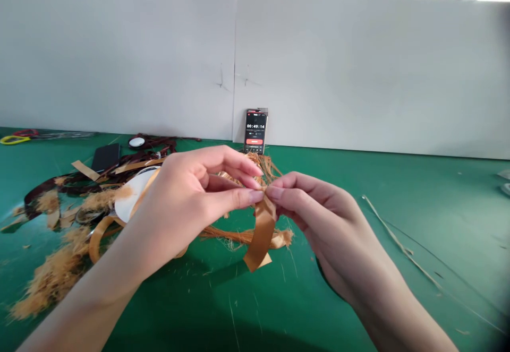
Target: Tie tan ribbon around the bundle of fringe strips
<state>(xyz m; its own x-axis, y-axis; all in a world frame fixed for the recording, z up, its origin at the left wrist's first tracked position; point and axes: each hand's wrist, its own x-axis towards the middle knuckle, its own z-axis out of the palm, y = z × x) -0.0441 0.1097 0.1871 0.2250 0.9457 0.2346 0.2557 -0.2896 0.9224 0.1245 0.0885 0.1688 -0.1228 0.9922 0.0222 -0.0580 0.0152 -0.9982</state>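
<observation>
Between the fingertips of both hands is a gold-brown satin ribbon (262, 235), gathered at the top, with its cut tail hanging toward the table. My left hand (199, 187) pinches the gathered part from the left, thumb below and fingers above. From the right, my right hand (314, 203) pinches the same spot between thumb and index finger. Behind and below the ribbon lies a bundle of frayed golden-brown fibres (231, 234), partly covered by the hands. A white ribbon spool (129, 195) rests beside my left forearm, which hides part of it.
A phone showing a timer (255, 131) leans against the white partition (358, 70). To the left lie fluffy fibre scraps (51, 277), dark ribbon (43, 185), a black phone-like slab (105, 157) and yellow-handled scissors (16, 139). A thin pale cord (402, 246) lies right on the green table (191, 315).
</observation>
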